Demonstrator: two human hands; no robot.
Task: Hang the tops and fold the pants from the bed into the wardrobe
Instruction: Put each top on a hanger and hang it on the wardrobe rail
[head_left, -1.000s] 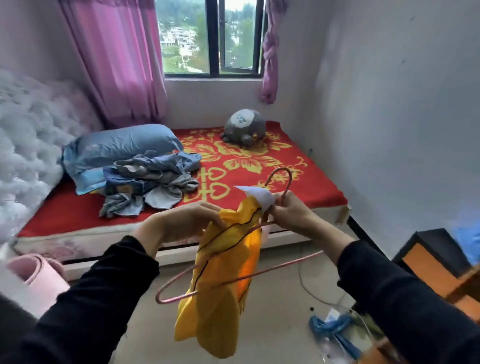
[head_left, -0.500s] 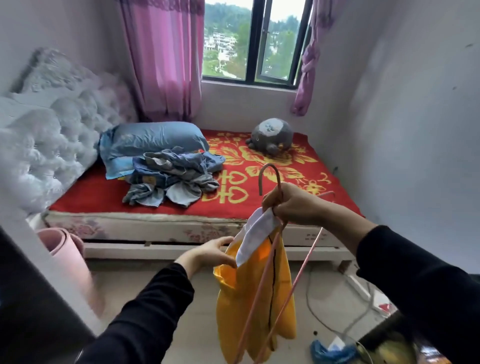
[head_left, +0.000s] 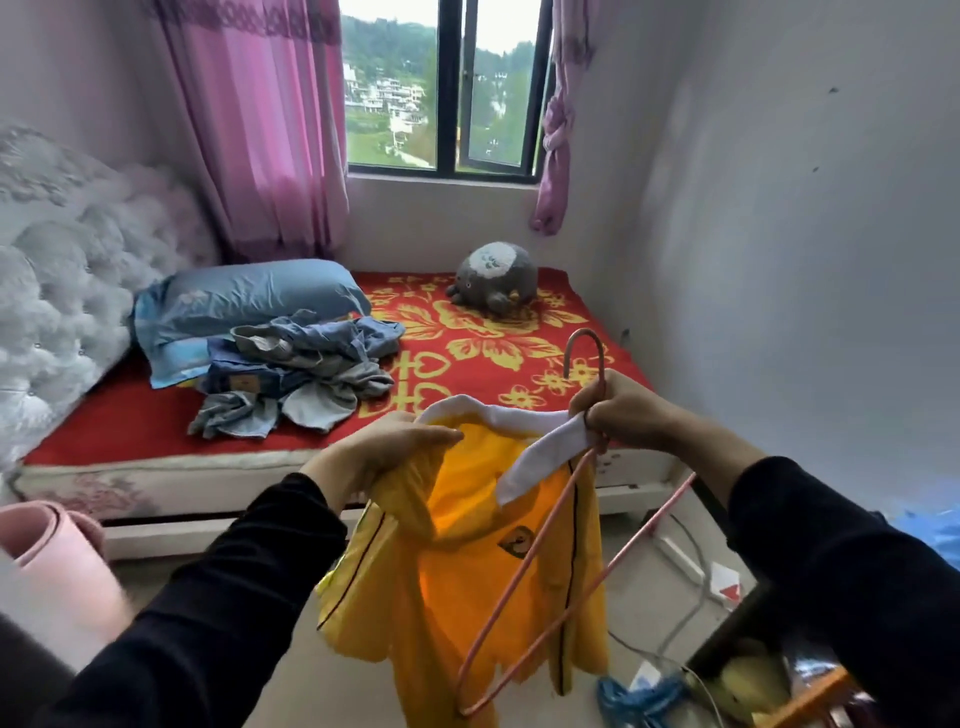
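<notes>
A yellow top (head_left: 457, 587) with a white collar hangs in front of me above the floor. My left hand (head_left: 384, 447) grips its left shoulder at the neck opening. My right hand (head_left: 623, 410) holds the neck of a pink wire hanger (head_left: 550, 597) together with the right end of the collar. The hanger's hook points up and its frame slants down in front of the top. A heap of blue and grey clothes (head_left: 296, 374) lies on the red bed (head_left: 130, 431) beside a blue pillow (head_left: 244, 306). The wardrobe is out of view.
A grey plush toy (head_left: 496, 278) sits at the far end of the bed under the window. A pink rolled mat (head_left: 57, 561) stands at the left. Cables, a power strip (head_left: 680, 561) and a blue bag (head_left: 639, 696) lie on the floor at right, near a dark box (head_left: 737, 660).
My left hand has risen and taken the top's left shoulder, spreading the neck open. The hanger's frame has swung down and right. The view has tilted up and closer to the bed.
</notes>
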